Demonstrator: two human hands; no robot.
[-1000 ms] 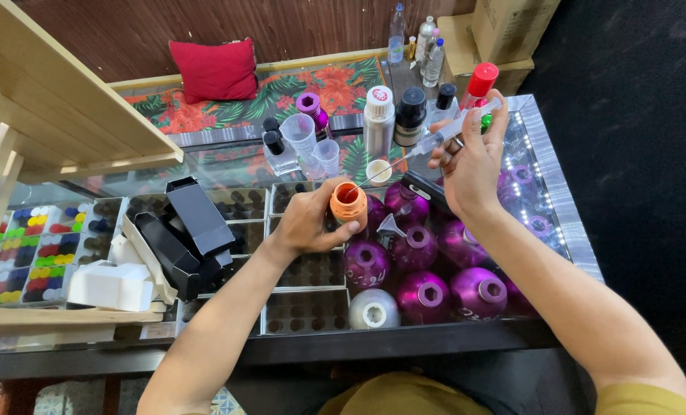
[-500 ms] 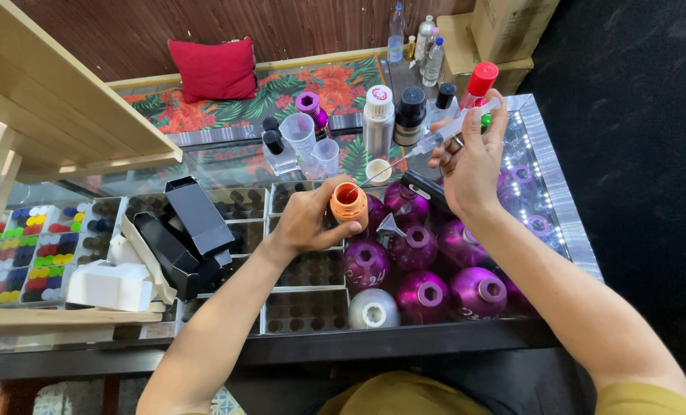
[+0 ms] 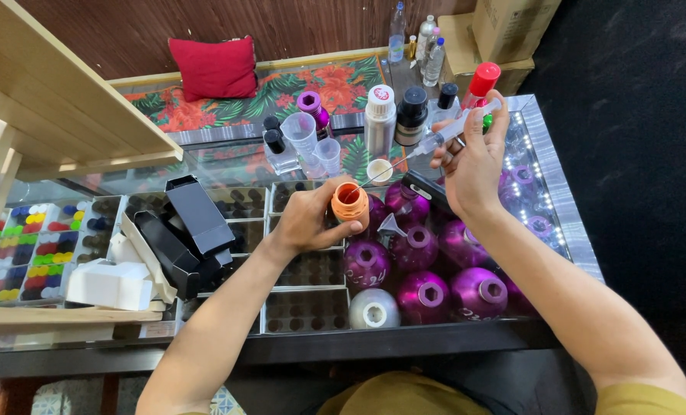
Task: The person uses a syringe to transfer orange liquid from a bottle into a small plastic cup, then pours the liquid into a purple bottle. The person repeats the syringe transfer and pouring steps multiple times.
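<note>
Left hand (image 3: 306,223) grips a small orange bottle (image 3: 350,204); right hand (image 3: 472,157) pinches a clear plastic syringe (image 3: 449,135), needle slanting into its mouth, glossy purple bottles (image 3: 423,269) crowding near

Hidden and cut-off parts, head view

Left hand (image 3: 312,219) covers most of the orange bottle (image 3: 350,206), only neck and opening show. Right hand (image 3: 473,157) hides the syringe (image 3: 444,135) plunger end and the red-capped bottle (image 3: 482,81) body. Needle tip too thin to tell if inside the opening. Cardboard box (image 3: 512,27) cut by top edge. Both elbows run off the bottom.
</note>
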